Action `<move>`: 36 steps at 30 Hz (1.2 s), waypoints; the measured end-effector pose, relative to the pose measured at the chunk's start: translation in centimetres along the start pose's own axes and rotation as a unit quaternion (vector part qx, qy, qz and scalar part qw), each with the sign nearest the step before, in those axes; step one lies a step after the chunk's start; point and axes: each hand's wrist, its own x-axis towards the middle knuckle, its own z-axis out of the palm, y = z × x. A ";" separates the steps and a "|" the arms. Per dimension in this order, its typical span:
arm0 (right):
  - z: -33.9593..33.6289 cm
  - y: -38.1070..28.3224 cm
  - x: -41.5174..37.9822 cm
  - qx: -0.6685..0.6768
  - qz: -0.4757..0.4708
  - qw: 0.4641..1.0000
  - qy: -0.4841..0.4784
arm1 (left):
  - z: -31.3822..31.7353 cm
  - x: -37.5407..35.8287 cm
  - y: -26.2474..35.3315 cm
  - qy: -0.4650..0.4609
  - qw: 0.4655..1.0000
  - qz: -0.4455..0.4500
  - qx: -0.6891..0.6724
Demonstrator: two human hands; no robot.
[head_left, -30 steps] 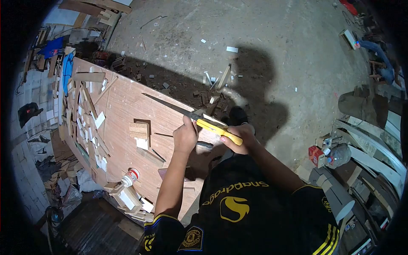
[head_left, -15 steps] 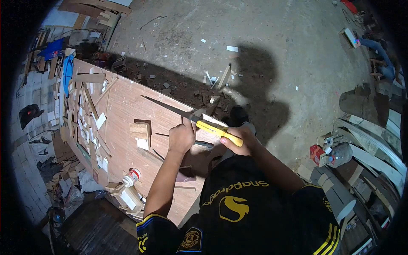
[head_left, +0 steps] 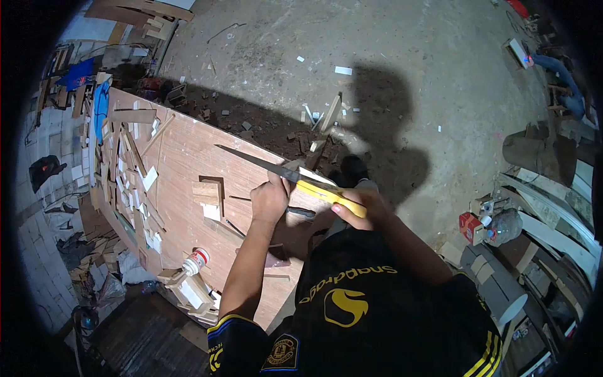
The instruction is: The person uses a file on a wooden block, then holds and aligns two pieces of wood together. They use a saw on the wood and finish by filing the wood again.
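Observation:
A handsaw (head_left: 256, 161) with a yellow handle is in my right hand (head_left: 362, 210), whose fingers wrap round the handle. Its dark blade points up and left across the edge of the wooden table (head_left: 182, 163). My left hand (head_left: 270, 200) is closed close beside the blade's handle end, pressing on a pale piece of wood (head_left: 315, 176) at the table edge. The saw and my fingers hide much of that piece. Below, a dark-handled tool (head_left: 301, 212) lies on the table. Left of my left hand sits a small stack of wood blocks (head_left: 206, 193).
Many wood offcuts (head_left: 135, 163) crowd the table's left side. A white and red container (head_left: 195, 261) stands at the table's lower left edge. Scraps (head_left: 295, 137) litter the floor beyond the table. At right are a plastic jug (head_left: 504, 226) and stacked boards (head_left: 546, 235).
My right hand has drawn the saw slightly right and down along its length. The left hand stays nearly in place.

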 end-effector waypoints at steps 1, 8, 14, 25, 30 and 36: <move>-0.5 -0.3 -0.7 0.000 0.000 1.000 -0.001 | -0.1 0.0 -0.1 0.009 1.000 -0.004 -0.016; -7.2 -2.3 -8.7 -0.049 0.028 0.998 -0.011 | 0.3 0.1 0.4 0.024 0.999 -0.016 -0.033; -10.3 -2.4 -13.1 -0.098 0.023 0.993 0.061 | 0.0 -0.5 0.2 0.024 0.998 -0.025 -0.056; -1.4 0.7 -2.2 0.053 -0.002 0.997 0.061 | -0.1 -0.3 1.1 0.004 0.997 -0.038 -0.061; -0.4 1.1 -1.5 0.067 -0.008 0.995 0.077 | 0.3 -0.1 0.8 0.009 0.997 -0.035 -0.073; -1.0 1.0 -1.6 0.057 0.018 0.997 0.046 | 0.3 -0.1 0.8 0.011 0.996 -0.017 -0.085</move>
